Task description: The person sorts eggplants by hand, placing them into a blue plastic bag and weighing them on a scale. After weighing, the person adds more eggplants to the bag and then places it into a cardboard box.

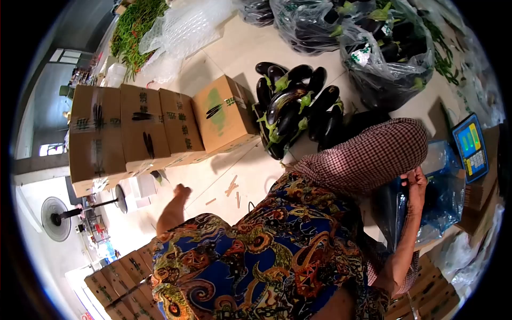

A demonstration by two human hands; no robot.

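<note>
My right hand [416,185] is at the right, its fingers curled at the edge of a clear bluish plastic bag [440,205], beside my bent knee in checked cloth. The bag appears to line an open cardboard box, with dark shapes inside that I cannot make out. Out to the left, my left hand [182,190] hangs over the floor with its fingers curled in, and nothing shows in it. A heap of dark purple eggplants [290,106] with green caps lies on the floor in front of me.
Cardboard boxes [144,128] stand in a row at the left. Large plastic bags of eggplants [389,64] stand at the far right. A digital scale display [469,146] is beyond the right hand. Green peppers [136,32], a fan [56,218] and cardboard scraps [231,188] are also around.
</note>
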